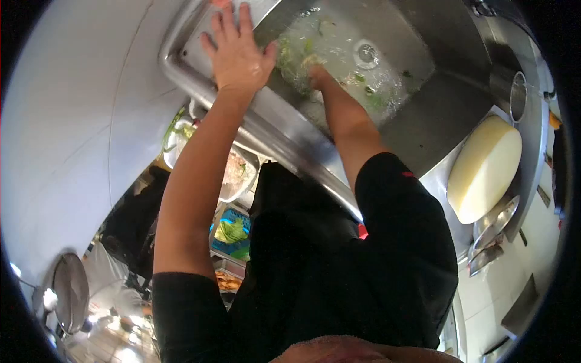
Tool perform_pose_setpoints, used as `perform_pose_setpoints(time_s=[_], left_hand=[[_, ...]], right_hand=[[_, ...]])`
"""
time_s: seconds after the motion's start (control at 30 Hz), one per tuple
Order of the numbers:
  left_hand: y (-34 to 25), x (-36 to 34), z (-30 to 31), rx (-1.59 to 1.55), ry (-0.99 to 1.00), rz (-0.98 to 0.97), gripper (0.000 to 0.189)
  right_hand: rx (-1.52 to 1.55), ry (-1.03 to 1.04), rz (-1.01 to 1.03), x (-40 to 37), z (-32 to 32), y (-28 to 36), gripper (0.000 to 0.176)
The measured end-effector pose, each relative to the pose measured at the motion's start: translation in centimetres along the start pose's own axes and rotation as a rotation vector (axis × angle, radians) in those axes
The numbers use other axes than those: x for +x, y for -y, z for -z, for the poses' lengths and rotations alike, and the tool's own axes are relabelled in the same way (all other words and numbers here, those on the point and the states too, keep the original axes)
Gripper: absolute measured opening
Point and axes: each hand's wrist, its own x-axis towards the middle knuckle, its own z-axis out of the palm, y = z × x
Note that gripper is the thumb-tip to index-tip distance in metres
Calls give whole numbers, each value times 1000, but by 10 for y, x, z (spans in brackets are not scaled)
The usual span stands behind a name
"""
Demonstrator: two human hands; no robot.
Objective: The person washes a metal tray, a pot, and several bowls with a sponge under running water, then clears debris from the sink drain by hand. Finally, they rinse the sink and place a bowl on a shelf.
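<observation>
My left hand [238,63] lies with its fingers spread on the metal rim of a steel sink [275,118], palm down. My right hand [316,75] reaches into shallow, cloudy water in the basin, among wet leafy greens [290,59]. Its fingers are hidden by the water and leaves, so I cannot make out whether it grips anything. Loose green bits [370,91] float to the right of that hand. A round drain fitting [366,54] shows on the basin floor beyond it.
A thick, cream-coloured round block [485,169] stands right of the sink, with metal utensils [493,227] below it. A steel cylinder [511,91] is at the far right. Lower left are a white tub [237,175] and a blue basket with cabbage [230,231].
</observation>
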Motion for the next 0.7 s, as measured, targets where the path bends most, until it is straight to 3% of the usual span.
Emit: perform_pose_setpoints(time_s=[0.17, 0.23, 0.27, 0.37, 0.4, 0.47, 0.5, 0.53, 0.6, 0.67, 0.7], left_hand=[[-8, -4, 28, -105, 116, 67, 84], [-4, -2, 27, -154, 98, 88, 85], [-1, -2, 22, -213, 8, 76, 79], [22, 3, 1, -268, 41, 12, 87], [36, 11, 11, -284, 145, -36, 76], [91, 29, 2, -811, 419, -40, 65], [80, 28, 61, -866, 570, 47, 55], [101, 31, 51, -712, 430, 8, 52], [111, 22, 65, -658, 401, 27, 51], [121, 7, 57, -620, 368, 58, 57], [121, 4, 51, -596, 349, 74, 60]], right_hand=[[-122, 501, 85, -122, -24, 57, 21], [-77, 543, 162, -205, -27, 71, 15], [-5, 517, 219, -239, -28, 73, 19], [150, 359, 480, -347, -43, 58, 24], [137, 360, 569, -374, -50, 49, 23], [84, 333, 753, -416, -79, 25, 21], [155, 352, 755, -427, -98, 10, 21], [47, 307, 853, -435, -122, -1, 23], [-222, 82, 1310, -383, -181, -40, 24], [-778, 12, 1269, -330, -226, -76, 35], [-769, 82, 1220, -331, -221, -67, 32]])
